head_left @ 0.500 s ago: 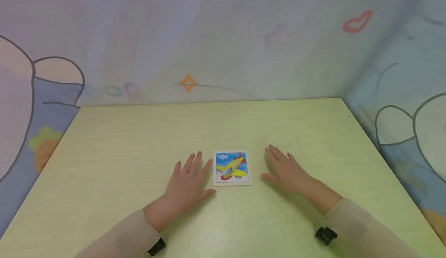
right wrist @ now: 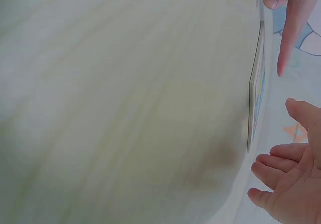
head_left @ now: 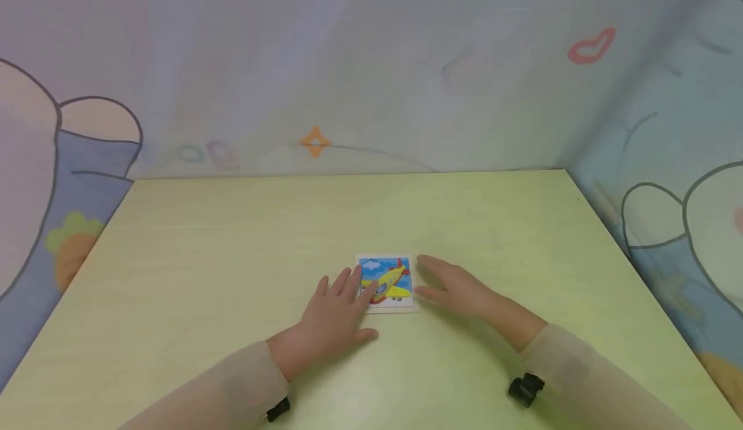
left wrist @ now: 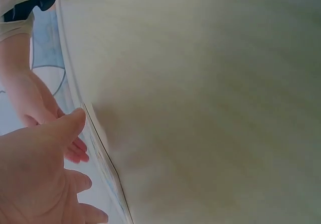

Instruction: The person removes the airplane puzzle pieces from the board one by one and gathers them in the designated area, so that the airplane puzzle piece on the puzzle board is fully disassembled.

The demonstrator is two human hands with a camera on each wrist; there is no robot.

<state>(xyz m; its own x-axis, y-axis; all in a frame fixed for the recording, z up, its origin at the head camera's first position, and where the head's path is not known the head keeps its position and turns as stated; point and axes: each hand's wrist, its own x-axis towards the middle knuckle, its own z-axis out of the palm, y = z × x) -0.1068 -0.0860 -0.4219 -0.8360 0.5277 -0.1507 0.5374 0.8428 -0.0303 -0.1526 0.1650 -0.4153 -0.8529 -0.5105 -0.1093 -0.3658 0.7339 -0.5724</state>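
A small square jigsaw puzzle (head_left: 387, 273) in a pale frame lies flat on the table. Its picture is a yellow airplane with red parts against blue sky. My left hand (head_left: 336, 319) has its fingers spread and fairly straight; the fingertips overlap the puzzle's left side in the head view, hiding part of the picture. Just past the right edge is my right hand (head_left: 458, 286), fingers extended and thumb apart, nothing held. Seen edge-on in the right wrist view, the thin puzzle (right wrist: 257, 88) stays low on the tabletop, with both hands higher than it.
The pale yellow-green table (head_left: 232, 236) reaches back to a fabric wall (head_left: 371, 62) printed with cartoon shapes. Another printed panel (head_left: 656, 159) borders the right side. Black wrist devices (head_left: 525, 389) hang under both sleeves.
Both hands have moved inward: the left rightward until its fingers overlap the puzzle, the right leftward to the puzzle's edge. The puzzle looks nearly unmoved, and the head view has shifted slightly.
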